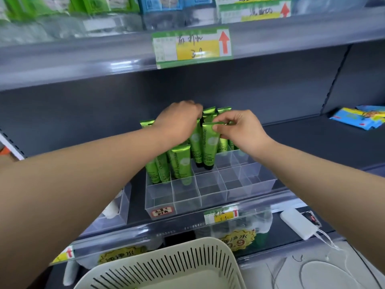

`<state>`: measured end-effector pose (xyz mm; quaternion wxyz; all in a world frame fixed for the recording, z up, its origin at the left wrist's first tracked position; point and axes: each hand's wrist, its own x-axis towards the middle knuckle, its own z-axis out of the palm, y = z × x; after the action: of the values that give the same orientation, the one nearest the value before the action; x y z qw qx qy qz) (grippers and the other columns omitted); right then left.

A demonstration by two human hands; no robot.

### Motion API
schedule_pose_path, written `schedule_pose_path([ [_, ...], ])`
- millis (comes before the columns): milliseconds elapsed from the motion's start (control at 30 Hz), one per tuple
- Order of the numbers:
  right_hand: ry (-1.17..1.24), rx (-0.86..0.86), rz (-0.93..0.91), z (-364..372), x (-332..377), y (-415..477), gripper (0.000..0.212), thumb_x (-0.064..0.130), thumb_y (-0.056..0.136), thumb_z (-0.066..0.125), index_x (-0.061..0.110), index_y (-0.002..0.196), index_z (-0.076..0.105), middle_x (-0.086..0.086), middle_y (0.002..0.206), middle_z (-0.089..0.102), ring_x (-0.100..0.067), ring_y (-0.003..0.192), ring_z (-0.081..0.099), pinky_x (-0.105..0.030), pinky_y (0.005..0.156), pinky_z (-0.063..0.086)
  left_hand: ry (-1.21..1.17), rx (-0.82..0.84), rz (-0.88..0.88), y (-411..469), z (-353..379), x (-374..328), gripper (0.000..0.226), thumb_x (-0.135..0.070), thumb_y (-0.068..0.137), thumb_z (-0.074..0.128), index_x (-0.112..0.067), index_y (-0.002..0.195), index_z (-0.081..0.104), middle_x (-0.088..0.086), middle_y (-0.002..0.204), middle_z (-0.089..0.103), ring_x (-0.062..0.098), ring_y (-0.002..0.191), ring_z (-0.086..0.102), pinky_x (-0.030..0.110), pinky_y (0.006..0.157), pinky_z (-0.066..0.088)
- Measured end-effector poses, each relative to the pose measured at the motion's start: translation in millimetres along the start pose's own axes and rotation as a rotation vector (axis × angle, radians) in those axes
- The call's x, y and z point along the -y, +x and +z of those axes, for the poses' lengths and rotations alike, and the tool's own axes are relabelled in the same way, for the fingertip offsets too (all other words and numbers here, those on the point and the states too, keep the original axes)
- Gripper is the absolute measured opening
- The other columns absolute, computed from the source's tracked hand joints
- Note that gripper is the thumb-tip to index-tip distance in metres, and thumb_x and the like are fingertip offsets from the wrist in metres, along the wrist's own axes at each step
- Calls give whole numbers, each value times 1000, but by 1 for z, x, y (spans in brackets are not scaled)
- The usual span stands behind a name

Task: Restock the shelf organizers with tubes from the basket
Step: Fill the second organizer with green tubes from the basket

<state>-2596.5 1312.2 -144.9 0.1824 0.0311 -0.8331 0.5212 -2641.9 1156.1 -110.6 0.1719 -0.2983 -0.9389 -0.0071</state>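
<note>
A tube [209, 147] is stood in the organizer [187, 198].
Its top is pinched by the right hand [239, 128]; grip of the left hand [178, 122] cannot be told.

Fingertips of the left hand [179, 122] are hidden behind the tubes [208, 147]; the hand covers the back rows. The basket [166, 265] is cut off by the bottom edge, contents not determinable. A second organizer [121, 205] lies largely behind the left forearm. Writing on the tag [191, 46] is blurred and illegible. The blue packets [358, 118] are cut by the right edge.
</note>
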Motion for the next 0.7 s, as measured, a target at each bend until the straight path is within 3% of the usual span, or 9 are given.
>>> schedule_pose_path([
  [567,-36,73,75,22,-38,1,12,7,85,65,11,93,72,-3,88,67,-11,78,58,-37,88,53,17,107,15,10,39,5,28,-7,89,50,-21,109,64,9,112,63,33,102,58,38,82,49],
  [700,-37,70,78,23,-39,3,13,7,87,62,11,95,72,1,88,65,-9,78,57,-29,84,51,10,97,0,10,39,4,29,-8,90,49,-21,111,64,10,114,63,33,103,58,38,82,49],
])
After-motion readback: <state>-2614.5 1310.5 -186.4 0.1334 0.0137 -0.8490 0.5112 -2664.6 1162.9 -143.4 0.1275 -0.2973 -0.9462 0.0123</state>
